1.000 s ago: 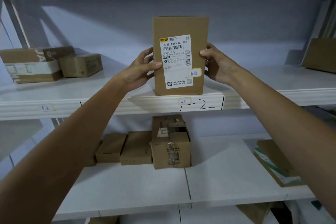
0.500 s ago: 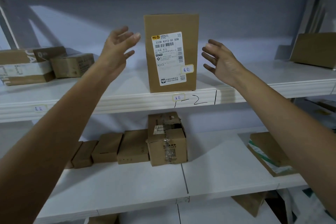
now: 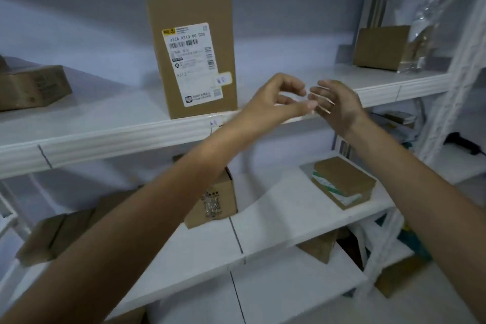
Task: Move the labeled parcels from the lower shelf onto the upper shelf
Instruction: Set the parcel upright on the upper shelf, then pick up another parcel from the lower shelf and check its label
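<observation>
A tall cardboard parcel (image 3: 193, 58) with a white shipping label stands upright on the upper shelf (image 3: 105, 139), free of both hands. My left hand (image 3: 276, 101) and my right hand (image 3: 336, 105) hover in front of the shelf edge, to the right of the parcel, fingertips nearly touching, both empty with fingers apart. On the lower shelf (image 3: 284, 221) a taped box (image 3: 213, 202) sits partly behind my left forearm. A flat parcel (image 3: 344, 181) with green-white tape lies to the right. More flat boxes (image 3: 55, 234) lie at the left.
Two boxes (image 3: 31, 87) sit on the upper shelf at far left. A box (image 3: 378, 47) and a clear plastic bag (image 3: 420, 34) stand at its right end beside a white upright post (image 3: 457, 87). More cardboard (image 3: 320, 247) shows below the lower shelf.
Both hands let go of the tall parcel, spread apart, then came together to its right. The view swung to the right, and the image is blurred.
</observation>
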Tool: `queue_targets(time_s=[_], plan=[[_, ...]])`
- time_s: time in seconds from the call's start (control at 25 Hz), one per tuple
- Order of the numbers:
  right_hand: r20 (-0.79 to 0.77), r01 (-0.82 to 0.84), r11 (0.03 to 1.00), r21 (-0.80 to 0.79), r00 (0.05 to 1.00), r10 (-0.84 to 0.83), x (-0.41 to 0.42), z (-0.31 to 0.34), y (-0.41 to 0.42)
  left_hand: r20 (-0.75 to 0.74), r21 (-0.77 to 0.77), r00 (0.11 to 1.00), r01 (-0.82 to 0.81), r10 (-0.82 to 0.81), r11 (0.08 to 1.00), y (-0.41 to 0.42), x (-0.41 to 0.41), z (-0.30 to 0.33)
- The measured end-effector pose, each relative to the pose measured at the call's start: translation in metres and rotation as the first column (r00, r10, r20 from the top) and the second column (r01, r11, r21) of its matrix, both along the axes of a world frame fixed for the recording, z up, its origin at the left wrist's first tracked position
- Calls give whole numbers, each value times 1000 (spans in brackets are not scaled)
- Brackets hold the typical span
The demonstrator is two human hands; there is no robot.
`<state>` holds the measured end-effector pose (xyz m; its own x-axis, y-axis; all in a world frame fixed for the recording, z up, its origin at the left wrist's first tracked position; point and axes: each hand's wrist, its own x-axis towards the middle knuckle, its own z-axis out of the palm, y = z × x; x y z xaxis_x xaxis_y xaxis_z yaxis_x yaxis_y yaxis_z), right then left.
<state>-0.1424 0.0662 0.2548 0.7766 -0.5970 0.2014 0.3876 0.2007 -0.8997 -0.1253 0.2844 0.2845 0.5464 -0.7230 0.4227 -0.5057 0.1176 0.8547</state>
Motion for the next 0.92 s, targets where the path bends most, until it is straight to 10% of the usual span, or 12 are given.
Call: queue_targets(time_s=[0.32, 0.92], plan=[[-326, 138, 989, 52, 939, -114, -88, -97, -93, -437, 348, 890, 33, 130, 937, -141, 7, -158], [-696, -225, 954, -199, 717, 23, -103, -193, -287, -674, 442, 590, -160, 445, 883, -318, -7, -249]])
